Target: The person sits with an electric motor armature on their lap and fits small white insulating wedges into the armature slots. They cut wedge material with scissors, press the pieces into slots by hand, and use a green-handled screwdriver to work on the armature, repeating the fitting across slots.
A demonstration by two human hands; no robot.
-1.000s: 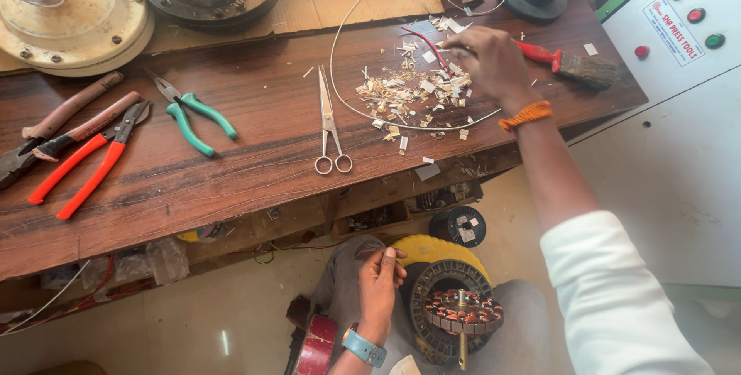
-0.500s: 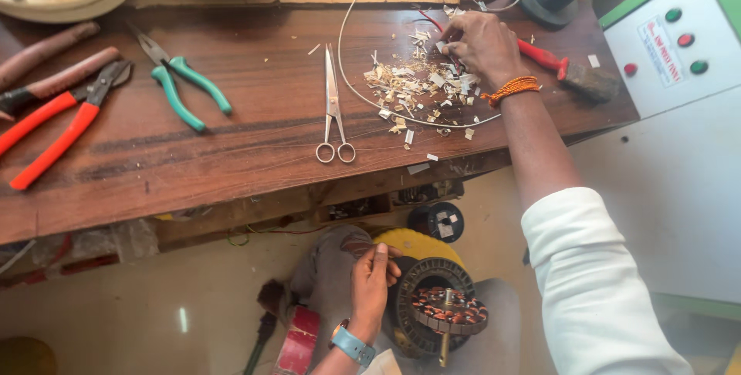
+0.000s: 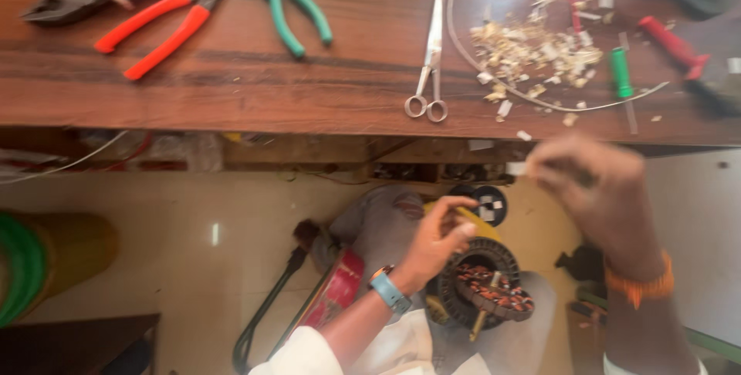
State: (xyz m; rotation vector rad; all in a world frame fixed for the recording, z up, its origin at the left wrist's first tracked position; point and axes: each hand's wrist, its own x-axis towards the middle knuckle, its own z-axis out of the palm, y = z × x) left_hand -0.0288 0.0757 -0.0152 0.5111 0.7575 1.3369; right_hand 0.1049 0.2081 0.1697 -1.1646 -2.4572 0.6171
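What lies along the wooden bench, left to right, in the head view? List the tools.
Dark pliers → red-handled pliers → green-handled pliers → scissors → pile of pale scraps → green-handled tool → red-handled tool.

Red-handled pliers point(image 3: 158, 29), green-handled pliers point(image 3: 297, 8), brown bench point(image 3: 231, 82).

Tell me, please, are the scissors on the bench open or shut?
Shut: the scissors lie flat with blades together and finger rings side by side.
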